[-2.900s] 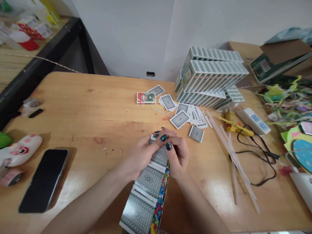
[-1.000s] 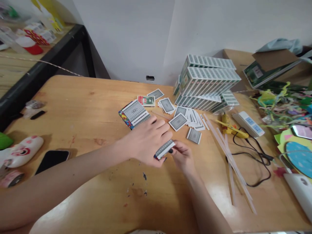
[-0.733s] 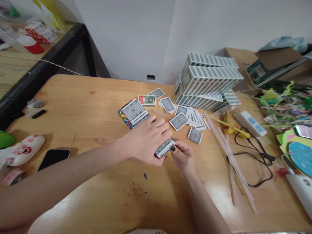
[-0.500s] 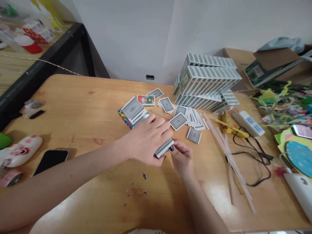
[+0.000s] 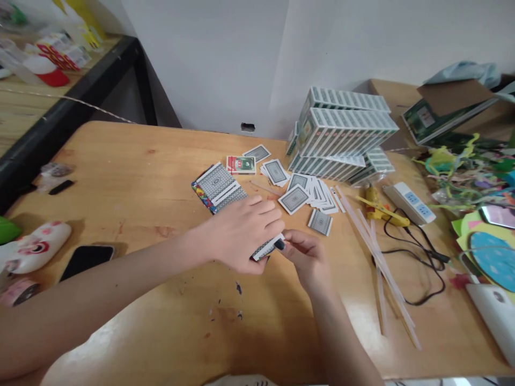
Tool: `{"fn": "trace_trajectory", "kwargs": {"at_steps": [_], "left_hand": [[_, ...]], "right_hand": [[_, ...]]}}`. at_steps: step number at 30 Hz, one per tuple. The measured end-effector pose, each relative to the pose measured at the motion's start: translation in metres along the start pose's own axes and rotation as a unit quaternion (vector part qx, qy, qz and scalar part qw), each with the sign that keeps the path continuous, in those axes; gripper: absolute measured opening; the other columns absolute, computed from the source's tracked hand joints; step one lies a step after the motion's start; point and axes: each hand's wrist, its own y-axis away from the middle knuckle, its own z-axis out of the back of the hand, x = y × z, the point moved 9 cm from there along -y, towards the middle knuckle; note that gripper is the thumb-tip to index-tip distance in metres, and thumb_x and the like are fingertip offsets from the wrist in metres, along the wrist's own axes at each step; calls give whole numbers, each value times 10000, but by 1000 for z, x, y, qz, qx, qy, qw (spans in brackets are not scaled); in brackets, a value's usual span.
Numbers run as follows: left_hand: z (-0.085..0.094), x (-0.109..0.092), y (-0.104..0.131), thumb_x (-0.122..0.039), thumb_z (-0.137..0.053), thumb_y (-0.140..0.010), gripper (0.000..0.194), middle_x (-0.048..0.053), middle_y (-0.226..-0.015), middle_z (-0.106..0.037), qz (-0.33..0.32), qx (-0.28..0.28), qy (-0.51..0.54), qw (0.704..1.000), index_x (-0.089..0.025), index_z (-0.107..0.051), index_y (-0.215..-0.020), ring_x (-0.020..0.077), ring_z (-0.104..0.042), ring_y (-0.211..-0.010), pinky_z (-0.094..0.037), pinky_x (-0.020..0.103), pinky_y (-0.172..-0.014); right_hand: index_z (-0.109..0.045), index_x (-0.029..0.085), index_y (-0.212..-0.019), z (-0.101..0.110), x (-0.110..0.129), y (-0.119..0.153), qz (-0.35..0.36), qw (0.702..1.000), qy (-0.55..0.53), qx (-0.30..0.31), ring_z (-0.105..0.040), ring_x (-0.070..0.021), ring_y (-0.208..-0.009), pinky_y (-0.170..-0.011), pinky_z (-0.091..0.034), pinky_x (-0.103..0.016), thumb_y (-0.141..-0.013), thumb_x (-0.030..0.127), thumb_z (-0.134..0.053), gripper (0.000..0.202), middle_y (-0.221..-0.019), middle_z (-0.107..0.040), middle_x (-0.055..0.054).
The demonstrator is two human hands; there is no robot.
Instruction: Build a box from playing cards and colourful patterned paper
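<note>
A flat piece made of patterned playing cards (image 5: 219,185), with a colourful strip along its left edge, lies slantwise under my left hand (image 5: 243,233). My left hand is wrapped over its middle, thumb at the near end. At that near end, my right hand (image 5: 306,260) pinches the card edge between thumb and fingers; the fingertips are partly hidden. Behind lie a red and green card box (image 5: 240,164), a single card (image 5: 256,153) and a small card stack (image 5: 276,172). Loose cards (image 5: 294,199) are fanned to the right, and a folded card (image 5: 320,222) sits nearer.
Stacked card boxes (image 5: 348,131) stand at the back right. Glue sticks (image 5: 378,252), a yellow glue gun (image 5: 374,206), a power strip (image 5: 409,202) and black cable lie on the right. A phone (image 5: 86,262) and a white toy (image 5: 40,247) are at left.
The card piece and my left hand have shifted slightly left. My right hand's thumb has moved a little left along the near end, and less of that end shows.
</note>
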Motion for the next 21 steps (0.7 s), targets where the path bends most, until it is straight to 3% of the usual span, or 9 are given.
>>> {"fn": "trace_trajectory", "kwargs": {"at_steps": [3,7,10,15,21], "left_hand": [[4,4,1,-415,-529,-673,279,55,-814,-534,10,-17,11,1000,-170,-533,-805,220,-456,-790,-326,355,-690],[9,15,3,-600,-511,-680,466,84,-836,-549,41,-39,35,998,-160,-560,-826,248,-465,-814,-342,386,-725],[8,18,5,-652,-559,-637,570,87,-862,-567,14,-32,70,997,-154,-580,-915,254,-480,-837,-358,400,-757],[16,22,15,-523,-625,-705,563,86,-1041,-609,-52,-49,158,985,-188,-519,-1144,240,-517,-962,-386,382,-838],[17,26,26,-433,-579,-793,451,98,-1102,-615,-62,-82,146,984,-176,-525,-1160,244,-530,-1006,-425,384,-847]], "right_hand": [[-659,191,-736,1,-3,1,12,999,-30,33,-485,-146,-716,-681,-356,-274,-779,285,-616,112,-712,-580,-8],[-654,217,-760,11,-12,1,20,998,-60,-25,-495,-130,-683,-652,-367,-250,-742,284,-665,70,-700,-591,7],[-642,213,-729,13,-14,1,19,995,-80,-54,-497,-123,-657,-629,-373,-241,-705,276,-695,86,-677,-590,13],[-641,195,-668,13,-11,-7,0,994,-101,-37,-493,-109,-597,-587,-371,-231,-671,247,-712,88,-614,-592,17],[-648,181,-631,13,-10,-23,-40,993,-111,17,-515,-111,-552,-551,-395,-236,-610,227,-737,103,-583,-614,11]]}}
